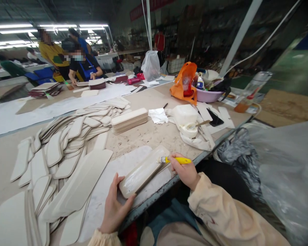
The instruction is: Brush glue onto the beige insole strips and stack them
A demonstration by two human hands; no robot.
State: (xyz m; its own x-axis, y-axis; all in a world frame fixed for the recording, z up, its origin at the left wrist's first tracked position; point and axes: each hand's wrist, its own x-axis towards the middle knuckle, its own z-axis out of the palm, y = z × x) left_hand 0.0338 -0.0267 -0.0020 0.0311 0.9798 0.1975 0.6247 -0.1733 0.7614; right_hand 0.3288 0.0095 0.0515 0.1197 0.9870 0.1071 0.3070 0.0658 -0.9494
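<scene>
My right hand (185, 173) is closed around the yellow handle of a paintbrush (179, 160). Its bristles touch the far end of a stack of long, round-cornered pale pieces (143, 171), whose top piece is coated with a wet, shiny, whitish film. At the near end, the thumb and fingers of my left hand (115, 206) grip the stack from both sides. White sheeting (102, 191) lies beneath it. Beyond the brush stands a white tub (188, 130) on cloth, with a flat stick (203, 123) resting across it.
Loose pale pieces (51, 150) are heaped on the left, with a neat stack (129, 120) behind. A crumpled tissue (158, 115), a phone (215, 117), a purple basin (209, 95) and a bottle (254, 90) lie farther off. Co-workers (83, 65) stand across the table.
</scene>
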